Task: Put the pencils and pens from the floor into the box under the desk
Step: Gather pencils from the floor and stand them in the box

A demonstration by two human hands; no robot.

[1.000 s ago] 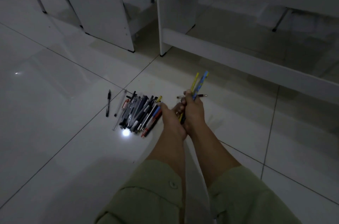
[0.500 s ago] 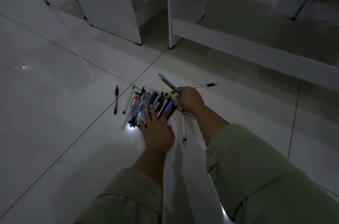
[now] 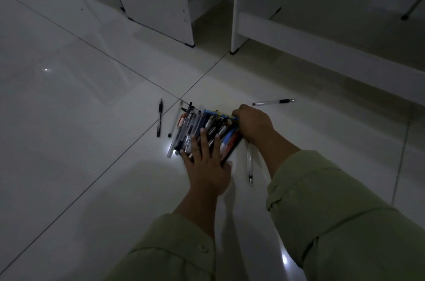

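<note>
A: Grip first. Left hand [image 3: 208, 171] flat, fingers straight and spread, pressing down on the near end of the pen pile [image 3: 202, 130]. Nothing pinched.

B: Right?

A: Right hand [image 3: 251, 123] curled at the pile's right edge, gripping the blue-and-yellow pencils [image 3: 220, 115], which lie across the far end of the pile. Fingers tucked under, so which other pens it has hold of I cannot tell.

B: Where's the pile?

A: On the white tiled floor [image 3: 80, 119], just right of where two grout lines cross. Mixed pens, mostly dark barrels, a red-orange and a blue one on the right side, clear ones on the left edge.

B: Strays?

A: Four. Black pen [image 3: 159, 121] left of the pile, apart from it. Thin clear pen [image 3: 176, 119] between that one and the pile. Clear pen with black grip band [image 3: 273, 102] beyond the right hand, lying sideways. Another clear pen [image 3: 249, 165] near the right forearm, tip towards the camera.

B: Box?

A: Not visible. White desk panels [image 3: 161, 4] and a low white crossbar [image 3: 322, 50] stand past the pile; space under them is dim.

B: Anything else?

A: Pale green sleeves [image 3: 333, 223] on both arms, button on the left cuff. Bright light spot on the floor at the pile's near-left corner.
</note>
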